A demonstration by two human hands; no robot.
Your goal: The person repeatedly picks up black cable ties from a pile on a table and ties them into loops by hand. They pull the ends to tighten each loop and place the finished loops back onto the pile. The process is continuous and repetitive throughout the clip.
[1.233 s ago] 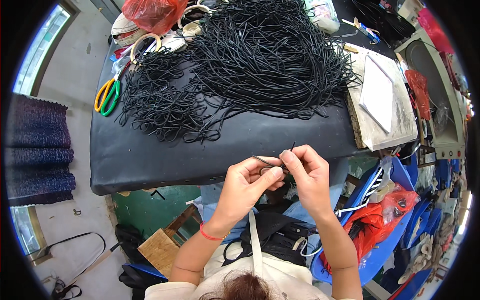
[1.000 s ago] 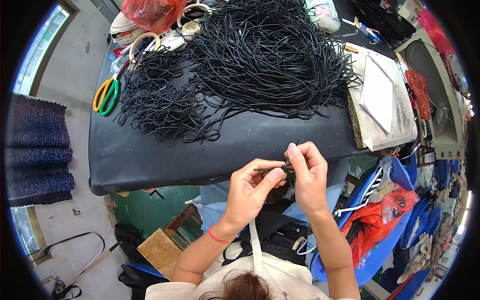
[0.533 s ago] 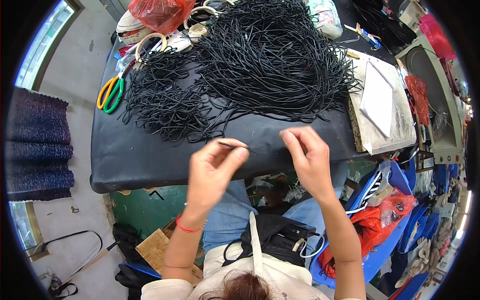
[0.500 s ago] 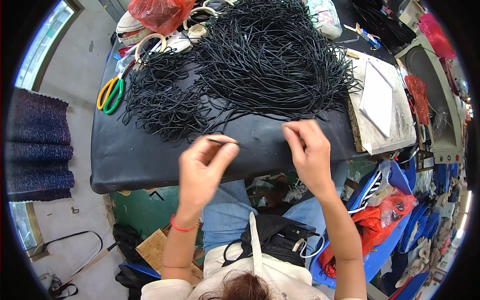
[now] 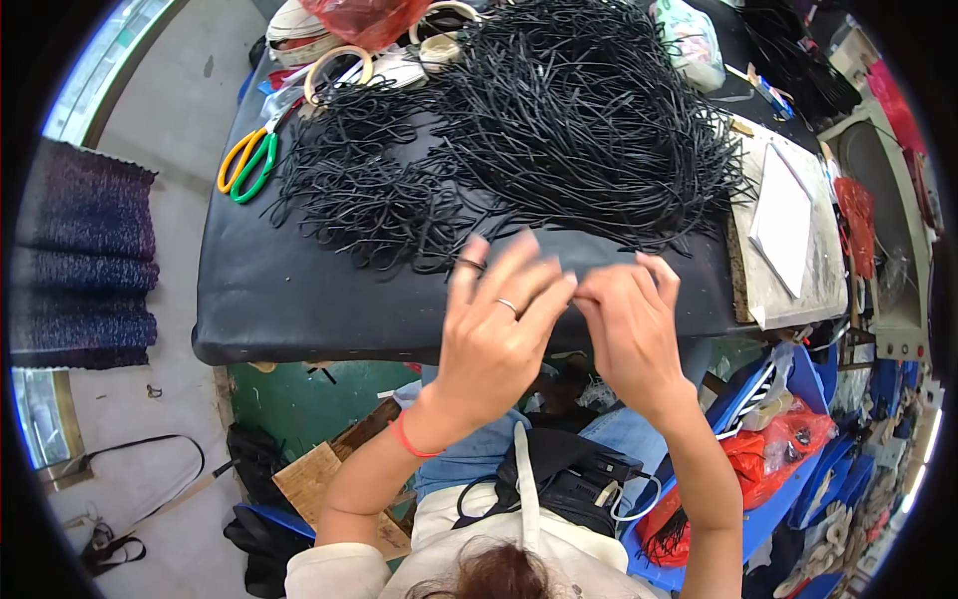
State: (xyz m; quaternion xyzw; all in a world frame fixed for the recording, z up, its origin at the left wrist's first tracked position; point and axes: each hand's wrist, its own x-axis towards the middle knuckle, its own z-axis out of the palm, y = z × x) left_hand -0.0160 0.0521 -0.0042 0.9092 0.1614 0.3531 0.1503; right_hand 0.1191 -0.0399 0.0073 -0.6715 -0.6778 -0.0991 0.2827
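Note:
Both my hands are close together over the front edge of the black-covered table (image 5: 269, 309). My left hand (image 5: 499, 344) is back up, with a ring on one finger. Its outer fingers fan out and blur, and a short dark bit of black cord (image 5: 471, 264) shows at them. The tip of its inner finger meets my right hand (image 5: 634, 329), whose thumb and finger are pinched together. What lies in that pinch is hidden. Just beyond my hands lie a large heap of black cords (image 5: 589, 140) and, left of it, a smaller tangle of looped black cords (image 5: 369, 190).
Scissors (image 5: 247, 165) with orange and green handles lie at the table's left. Tape rolls (image 5: 337, 75) and a red plastic bag (image 5: 369, 18) sit behind. A board with white sheets (image 5: 783, 220) is at the right, above a blue bin (image 5: 738, 544) holding red bags.
My left hand has swung right and turned back up, now meeting my right hand. The cord it pinched is mostly hidden. The view has shifted, so the table appears further right.

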